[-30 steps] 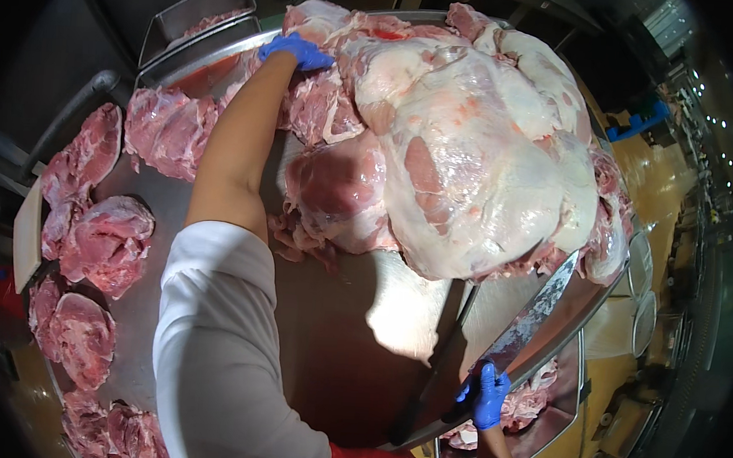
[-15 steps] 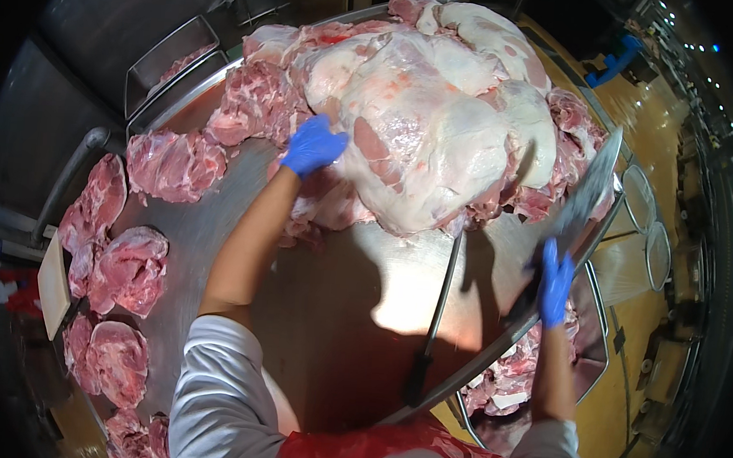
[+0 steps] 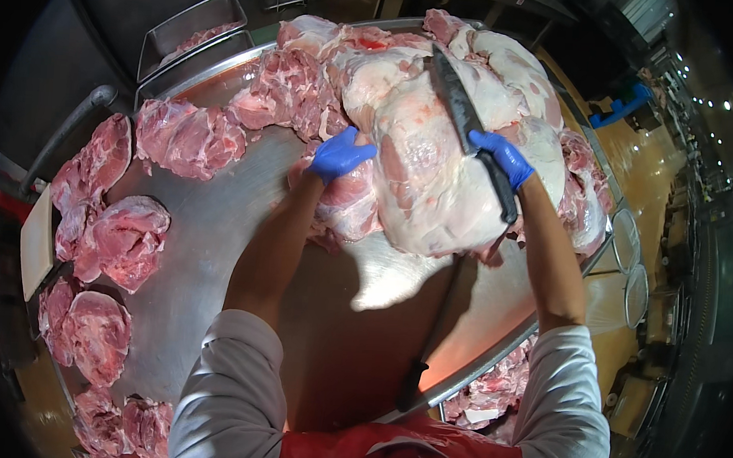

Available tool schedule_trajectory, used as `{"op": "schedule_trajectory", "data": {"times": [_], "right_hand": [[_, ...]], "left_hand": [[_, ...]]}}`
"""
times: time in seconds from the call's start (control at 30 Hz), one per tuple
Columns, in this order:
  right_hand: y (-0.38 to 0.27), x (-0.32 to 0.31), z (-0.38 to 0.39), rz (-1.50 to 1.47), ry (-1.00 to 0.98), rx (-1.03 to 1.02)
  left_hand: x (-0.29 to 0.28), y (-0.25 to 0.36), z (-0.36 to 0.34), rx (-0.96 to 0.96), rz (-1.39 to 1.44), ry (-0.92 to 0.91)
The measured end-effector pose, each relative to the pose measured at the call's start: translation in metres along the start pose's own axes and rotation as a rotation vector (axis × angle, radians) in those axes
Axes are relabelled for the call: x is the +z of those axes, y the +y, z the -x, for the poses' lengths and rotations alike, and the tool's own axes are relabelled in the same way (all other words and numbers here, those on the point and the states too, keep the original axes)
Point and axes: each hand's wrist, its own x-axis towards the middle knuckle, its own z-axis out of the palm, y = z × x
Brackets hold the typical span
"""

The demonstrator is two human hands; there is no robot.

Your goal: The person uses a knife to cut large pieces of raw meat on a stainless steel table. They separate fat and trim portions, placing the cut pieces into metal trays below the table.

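R hand (image 3: 498,156) grips knife (image 3: 472,126), L hand (image 3: 340,154) on meat (image 3: 437,174), trays (image 3: 190,25) w/ cuts

Both forearms bare, reaching up and forward from grey sleeves pushed above the elbows. Left hand (image 3: 340,154) in a blue glove, fingers curled and pressed down, palm facing away. Right hand (image 3: 498,156) also blue-gloved, closed in a fist-like grip, wrist bent slightly inward. Hands level, set apart.
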Motion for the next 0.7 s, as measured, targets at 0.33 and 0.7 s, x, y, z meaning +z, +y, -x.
{"op": "schedule_trajectory", "data": {"times": [0.33,0.7], "right_hand": [[0.09,0.129,0.031,0.016,-0.302,-0.411],[0.155,0.457,0.103,0.828,-0.79,-0.554]], "left_hand": [[0.029,-0.005,0.14,-0.056,0.99,0.124],[0.098,-0.013,0.396,-0.004,1.374,0.718]]}}
